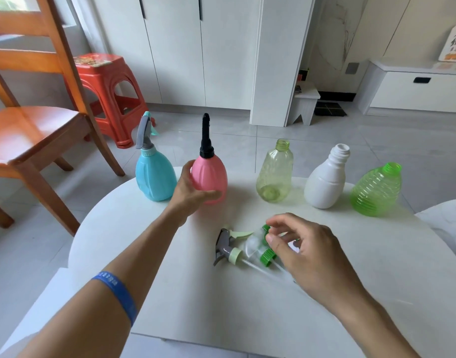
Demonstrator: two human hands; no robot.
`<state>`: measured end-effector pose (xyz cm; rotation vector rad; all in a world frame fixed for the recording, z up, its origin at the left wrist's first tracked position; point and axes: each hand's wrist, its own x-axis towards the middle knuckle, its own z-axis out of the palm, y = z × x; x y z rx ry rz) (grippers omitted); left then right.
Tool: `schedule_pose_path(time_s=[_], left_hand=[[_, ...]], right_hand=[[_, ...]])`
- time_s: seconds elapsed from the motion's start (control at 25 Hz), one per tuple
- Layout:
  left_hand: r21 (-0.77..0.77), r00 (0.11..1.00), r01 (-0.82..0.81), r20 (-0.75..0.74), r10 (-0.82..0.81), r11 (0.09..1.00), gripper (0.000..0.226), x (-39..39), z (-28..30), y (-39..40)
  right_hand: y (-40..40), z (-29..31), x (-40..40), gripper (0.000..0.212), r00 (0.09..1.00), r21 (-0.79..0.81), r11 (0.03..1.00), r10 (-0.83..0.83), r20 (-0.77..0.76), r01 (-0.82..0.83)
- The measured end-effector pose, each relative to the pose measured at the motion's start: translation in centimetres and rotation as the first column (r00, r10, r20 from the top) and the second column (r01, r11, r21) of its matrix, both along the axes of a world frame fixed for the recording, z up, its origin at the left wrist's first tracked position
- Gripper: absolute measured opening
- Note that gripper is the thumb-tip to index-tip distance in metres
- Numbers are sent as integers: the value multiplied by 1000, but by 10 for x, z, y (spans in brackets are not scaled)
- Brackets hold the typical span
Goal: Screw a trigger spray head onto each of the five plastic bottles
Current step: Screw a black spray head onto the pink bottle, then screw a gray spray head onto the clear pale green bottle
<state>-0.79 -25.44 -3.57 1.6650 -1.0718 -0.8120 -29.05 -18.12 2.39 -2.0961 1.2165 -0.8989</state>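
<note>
Five bottles [274, 171] stand on one table [170, 280]; two wear spray heads [206, 136]; three necks open.

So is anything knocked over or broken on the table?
Nothing looks broken or spilled. All five bottles stand upright. The only things lying down are the loose spray heads in a small heap under the right hand, waiting for the three open bottles.

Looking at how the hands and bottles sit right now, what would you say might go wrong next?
The spray heads lie tangled in one pile under the right hand, so lifting one may drag another along by its dip tube. The left hand grips the pink bottle low down; it looks top-heavy and could tip. The ribbed green bottle stands near the table edge.
</note>
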Motion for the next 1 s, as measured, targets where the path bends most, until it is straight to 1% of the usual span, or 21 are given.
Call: schedule_pose_path(time_s=[0.04, 0.08, 0.12, 0.24, 0.28, 0.32, 0.36, 0.4, 0.44, 0.48, 0.52, 0.56, 0.6, 0.64, 0.68, 0.76, 0.8, 0.84, 0.88, 1.0], left_hand=[[14, 999, -34, -32, 34, 999, 115, -2, -3, 7], [33, 994, -78, -70, 80, 996, 119, -6, -7, 16], [49, 987, -119, -103, 124, 992, 117, -10, -12, 27], [76, 972, -176, -142, 186, 981, 103, -21, -18, 59], [87, 973, -171, -140, 182, 981, 99, -23, -17, 67], [96, 976, -163, -133, 175, 982, 95, -23, -14, 75], [96, 978, -160, -119, 171, 982, 89, -23, -10, 82], [81, 980, -167, -97, 174, 983, 80, -24, -6, 89], [51, 980, -182, -67, 185, 982, 70, -26, -2, 95], [12, 979, -198, -36, 198, 980, 60, -30, 3, 100], [-34, 978, -208, -11, 208, 977, 52, -33, 9, 103], [-86, 978, -206, 8, 207, 975, 46, -39, 16, 104], [-140, 980, -191, 23, 196, 972, 42, -46, 25, 102], [-190, 984, -164, 37, 174, 968, 40, -53, 33, 99], [-228, 988, -128, 53, 144, 965, 40, -62, 40, 93], [-258, 994, -46, 82, 69, 965, 42, -83, 53, 75], [-256, 995, -8, 96, 34, 967, 45, -94, 56, 63], [-247, 993, 20, 117, 9, 969, 49, -104, 57, 51], [-224, 989, 40, 148, -7, 974, 57, -115, 57, 35], [-94, 980, 38, 198, -19, 995, 86, -141, 51, -13]], right_hand=[[4, -7, 10, 17, 981, -254, 967, -68, -184, 20], [11, -14, 23, 18, 947, -393, 919, -95, -306, -35], [15, -23, 37, 18, 909, -419, 903, -92, -406, -96], [20, -52, 66, 14, 795, -350, 913, -48, -605, -211], [21, -60, 70, 13, 758, -341, 913, -58, -649, -222], [22, -63, 71, 13, 745, -350, 910, -72, -663, -223], [24, -65, 72, 13, 759, -361, 909, -83, -645, -208], [25, -65, 71, 14, 798, -362, 917, -88, -596, -170], [26, -62, 70, 15, 859, -343, 933, -88, -504, -106], [26, -55, 68, 18, 931, -285, 958, -74, -359, -34], [23, -44, 65, 22, 986, -180, 983, -61, -158, 32], [19, -31, 58, 24, 995, -33, 997, -64, 71, 67], [14, -17, 48, 25, 953, 111, 992, -88, 290, 57], [8, -3, 35, 25, 875, 204, 979, -118, 469, 23], [2, 12, 20, 29, 782, 248, 969, -149, 605, -7], [-7, 34, -9, 39, 609, 282, 955, -172, 774, -89], [-10, 41, -21, 40, 544, 293, 947, -179, 820, -130], [-13, 45, -29, 41, 501, 304, 940, -190, 844, -156], [-16, 46, -36, 43, 481, 320, 935, -210, 851, -156], [-23, 45, -51, 45, 484, 371, 922, -278, 830, -106]])
